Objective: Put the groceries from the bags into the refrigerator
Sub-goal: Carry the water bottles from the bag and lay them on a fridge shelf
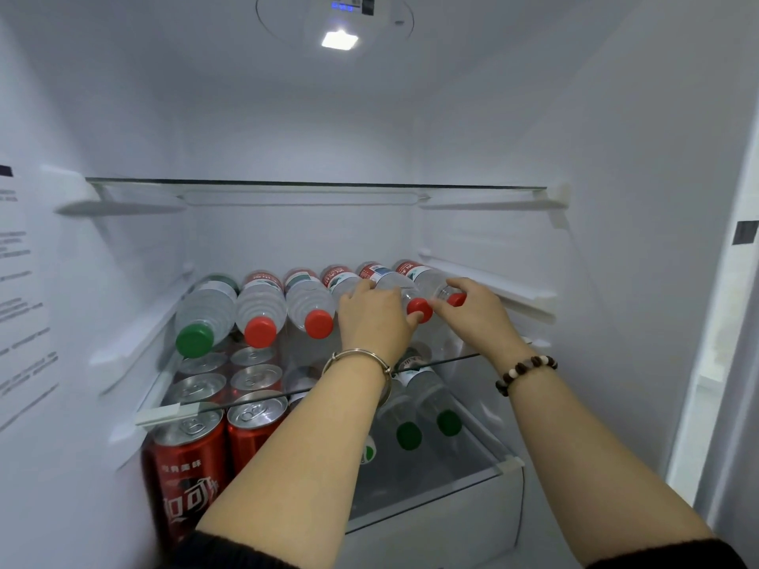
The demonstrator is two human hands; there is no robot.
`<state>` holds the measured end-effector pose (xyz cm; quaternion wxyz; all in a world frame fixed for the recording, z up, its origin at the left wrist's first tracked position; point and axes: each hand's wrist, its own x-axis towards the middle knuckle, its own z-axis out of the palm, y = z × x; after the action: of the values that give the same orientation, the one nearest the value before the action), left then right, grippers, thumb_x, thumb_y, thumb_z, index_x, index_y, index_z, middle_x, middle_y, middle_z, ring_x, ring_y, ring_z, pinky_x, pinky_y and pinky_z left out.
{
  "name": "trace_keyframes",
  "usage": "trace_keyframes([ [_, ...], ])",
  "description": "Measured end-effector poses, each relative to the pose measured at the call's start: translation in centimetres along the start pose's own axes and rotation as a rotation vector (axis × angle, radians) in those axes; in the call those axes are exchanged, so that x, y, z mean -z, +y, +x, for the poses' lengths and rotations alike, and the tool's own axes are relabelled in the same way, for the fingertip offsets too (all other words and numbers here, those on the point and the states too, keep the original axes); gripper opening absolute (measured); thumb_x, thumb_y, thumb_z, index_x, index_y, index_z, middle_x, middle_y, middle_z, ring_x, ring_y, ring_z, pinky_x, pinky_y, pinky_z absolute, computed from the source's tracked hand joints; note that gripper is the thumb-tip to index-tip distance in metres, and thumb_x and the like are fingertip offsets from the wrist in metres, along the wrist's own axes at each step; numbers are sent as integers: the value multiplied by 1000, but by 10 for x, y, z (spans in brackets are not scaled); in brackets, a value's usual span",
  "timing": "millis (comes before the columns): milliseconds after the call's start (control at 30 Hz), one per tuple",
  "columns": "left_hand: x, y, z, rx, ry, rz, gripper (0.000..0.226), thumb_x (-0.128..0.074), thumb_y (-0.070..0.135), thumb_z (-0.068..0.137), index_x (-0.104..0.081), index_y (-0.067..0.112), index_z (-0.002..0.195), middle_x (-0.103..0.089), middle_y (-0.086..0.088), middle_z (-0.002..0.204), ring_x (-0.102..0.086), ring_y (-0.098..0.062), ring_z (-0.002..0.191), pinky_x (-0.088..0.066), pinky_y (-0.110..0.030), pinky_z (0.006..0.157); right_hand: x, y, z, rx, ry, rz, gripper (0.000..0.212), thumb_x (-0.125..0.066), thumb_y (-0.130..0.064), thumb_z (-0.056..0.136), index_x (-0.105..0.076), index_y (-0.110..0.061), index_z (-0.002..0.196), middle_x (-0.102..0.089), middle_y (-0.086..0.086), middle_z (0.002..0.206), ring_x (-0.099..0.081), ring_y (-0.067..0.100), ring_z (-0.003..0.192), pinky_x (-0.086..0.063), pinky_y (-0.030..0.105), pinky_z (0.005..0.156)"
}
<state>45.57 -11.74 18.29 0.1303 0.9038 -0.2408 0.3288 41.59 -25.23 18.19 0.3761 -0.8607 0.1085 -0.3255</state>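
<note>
Reaching both forearms out of dark sleeves (230, 552) into the open refrigerator (616, 117). Passing over red cola cans (187, 453) standing upright in rows at the left of the lower shelf (460, 466), and over clear green-capped bottles (408, 435) lying on their sides just to the right of the cans. Wearing a thin metal bangle (357, 359) on the left wrist and a string of dark and pale beads (527, 373) on the right wrist.

Working at the middle glass shelf (164, 416), along a row of six water bottles lying side by side with caps toward the camera, beginning at the left with a green-capped one (205, 314) and showing red caps on four others. Curling the left hand (371, 318) over the fourth and fifth of the row, hiding the fourth cap, gripping the fifth bottle (386, 279) near its neck and pressing the thumb against its red cap (419, 309). Pinching the neck of the sixth bottle (427, 277), at the right end of the row near the right wall, with the right hand (472, 312), fingers curling behind that cap. Holding both hands just beside each other at the fifth cap.

Looking beyond to an upper glass shelf (316, 184), and farthest up to a lit lamp (340, 39) glowing in the ceiling.
</note>
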Motion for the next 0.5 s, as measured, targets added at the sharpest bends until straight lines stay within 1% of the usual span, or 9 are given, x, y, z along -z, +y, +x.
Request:
trace_keyframes([
  [133,0,-1,0,1,-16,-16,39,-49,51,91,-61,20,112,-64,-3,115,-42,-20,125,-36,-36,95,-2,1,-1,12,26,-14,59,-67,-34,85,-47,-12,136,-52,6,136,-50,20,121,-34,21,87],
  [300,1,0,-3,-7,-17,-32,40,-49,48,91,-60,18,115,-62,-3,117,-43,-21,124,-35,-37,99,-2,0,-2,-6,54,-13,57,-69,-35,83,-51,-13,132,-56,6,130,-52,20,117,-39,25,90],
  [400,3,1,-5,-14,1,-90,37,-50,43,92,-58,17,118,-62,-4,116,-46,-21,119,-36,-37,98,-2,-2,-9,-19,109,-34,47,-66,-33,86,-54,-12,127,-58,4,125,-54,18,111,-40,25,87],
  [467,4,4,-7,-66,63,-103,36,-49,38,92,-54,17,121,-61,-4,117,-49,-21,114,-38,-34,94,0,-4,-20,7,143,-52,37,-61,-30,89,-56,-12,121,-61,3,119,-54,15,102,-39,24,82],
  [500,6,6,-10,-107,93,-94,36,-48,35,92,-53,15,122,-60,-4,120,-48,-21,116,-38,-32,94,1,-4,-28,26,156,-54,33,-58,-29,91,-57,-13,120,-62,3,116,-53,13,98,-39,23,81],
])
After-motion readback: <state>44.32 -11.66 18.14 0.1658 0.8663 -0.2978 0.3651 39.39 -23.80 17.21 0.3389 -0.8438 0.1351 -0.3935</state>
